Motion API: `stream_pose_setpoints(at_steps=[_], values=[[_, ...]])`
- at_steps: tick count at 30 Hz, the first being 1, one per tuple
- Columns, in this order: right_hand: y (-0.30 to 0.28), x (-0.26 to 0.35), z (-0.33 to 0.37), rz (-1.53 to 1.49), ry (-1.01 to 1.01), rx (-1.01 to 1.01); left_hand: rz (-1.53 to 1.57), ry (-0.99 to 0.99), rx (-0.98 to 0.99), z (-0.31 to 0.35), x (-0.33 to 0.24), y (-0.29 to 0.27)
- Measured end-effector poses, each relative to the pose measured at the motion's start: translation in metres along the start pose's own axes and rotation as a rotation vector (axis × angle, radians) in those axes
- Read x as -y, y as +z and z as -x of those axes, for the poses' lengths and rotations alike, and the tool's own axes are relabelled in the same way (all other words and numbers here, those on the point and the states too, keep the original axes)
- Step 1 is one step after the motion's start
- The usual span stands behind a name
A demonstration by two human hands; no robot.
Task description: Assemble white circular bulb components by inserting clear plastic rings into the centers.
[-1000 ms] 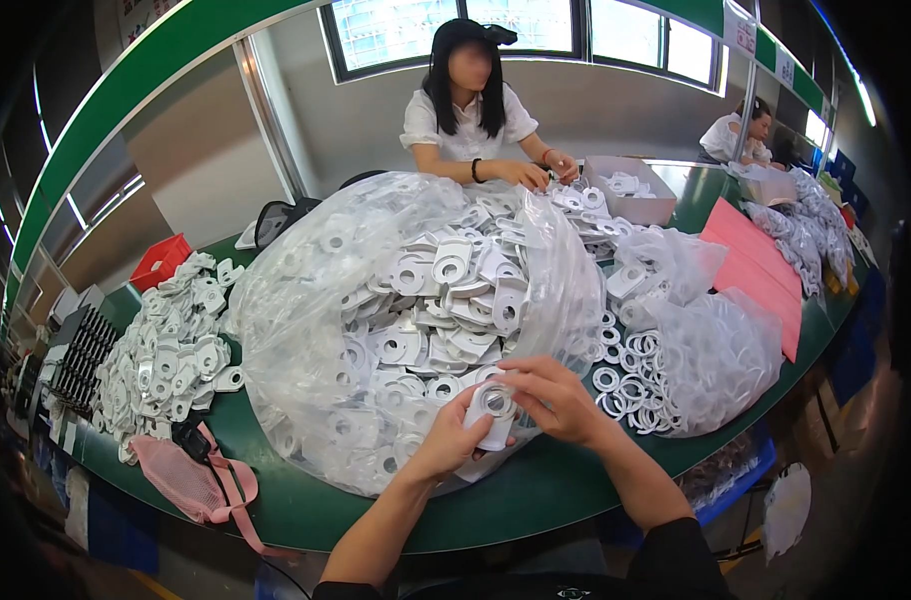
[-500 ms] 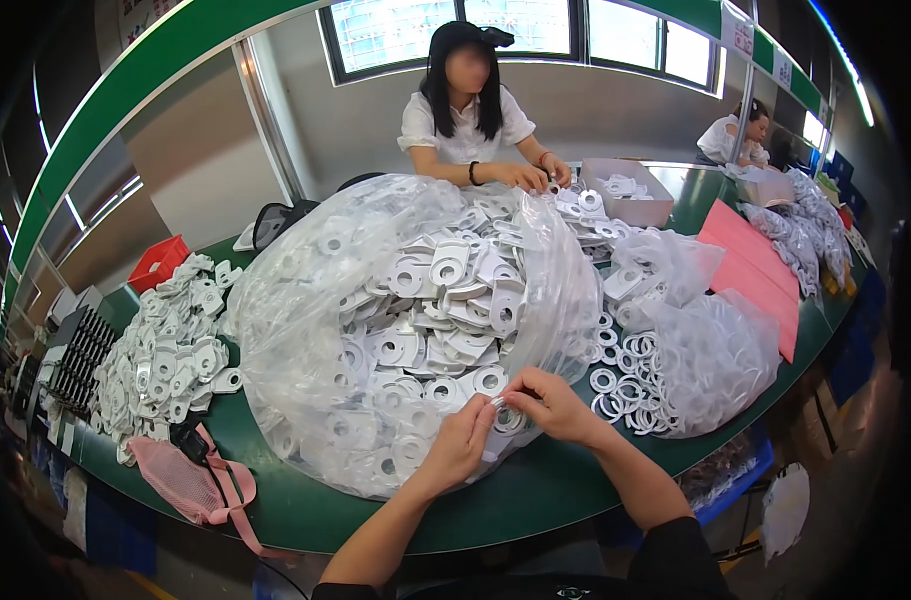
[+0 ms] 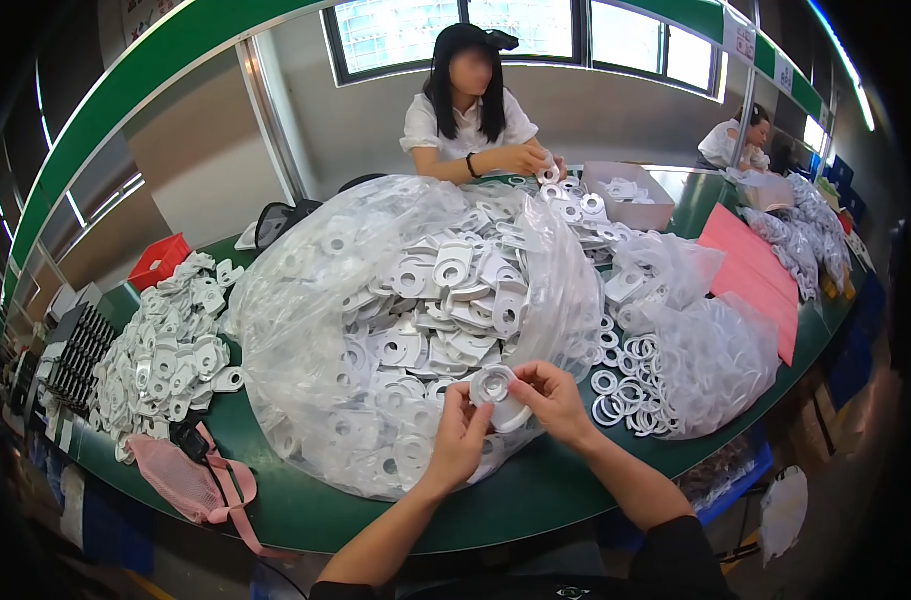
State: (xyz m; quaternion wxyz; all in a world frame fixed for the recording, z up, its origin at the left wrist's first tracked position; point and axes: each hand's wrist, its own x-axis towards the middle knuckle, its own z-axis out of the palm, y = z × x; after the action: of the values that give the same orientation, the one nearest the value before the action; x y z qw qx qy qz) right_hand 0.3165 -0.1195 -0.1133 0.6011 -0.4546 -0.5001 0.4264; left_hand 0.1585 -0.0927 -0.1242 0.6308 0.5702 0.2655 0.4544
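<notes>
- Head view: left hand point(image 3: 460, 437) and right hand point(image 3: 550, 399) both pinch one white plastic part point(image 3: 498, 392) with curled fingers, held against a big clear bag point(image 3: 396, 330) of like parts on the green table point(image 3: 536, 495).
- Left — a loose pile of parts point(image 3: 166, 350), a pink mesh pouch point(image 3: 191, 482).
- Right — white rings point(image 3: 626, 395), a smaller bag point(image 3: 711, 350).
- Behind the bag, a seated person point(image 3: 471, 120) works.

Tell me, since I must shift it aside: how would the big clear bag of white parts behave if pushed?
The big clear bag is probably heavy, being heaped full of white plastic parts. Its thin crinkled film would likely sag and deform rather than slide. The open top might spill parts onto the green table.
</notes>
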Motion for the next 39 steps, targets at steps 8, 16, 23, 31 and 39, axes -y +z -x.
stream_pose_setpoints(at_steps=[8,16,23,31,39], values=[[-0.008,0.016,0.002,0.221,-0.019,0.135,-0.016,-0.051,0.174,-0.002,-0.002,-0.009],[-0.012,0.018,-0.001,0.417,-0.213,0.241,-0.635,0.207,0.148,-0.002,-0.016,-0.004],[-0.006,0.017,0.005,0.471,-0.192,0.228,-0.869,0.308,0.080,-0.005,-0.013,-0.011],[0.005,0.004,0.005,-0.058,0.062,0.051,-0.204,0.049,-0.091,-0.004,-0.010,-0.001],[0.001,-0.009,-0.001,-0.107,0.068,-0.129,-0.056,0.012,0.000,-0.001,-0.006,0.003]])
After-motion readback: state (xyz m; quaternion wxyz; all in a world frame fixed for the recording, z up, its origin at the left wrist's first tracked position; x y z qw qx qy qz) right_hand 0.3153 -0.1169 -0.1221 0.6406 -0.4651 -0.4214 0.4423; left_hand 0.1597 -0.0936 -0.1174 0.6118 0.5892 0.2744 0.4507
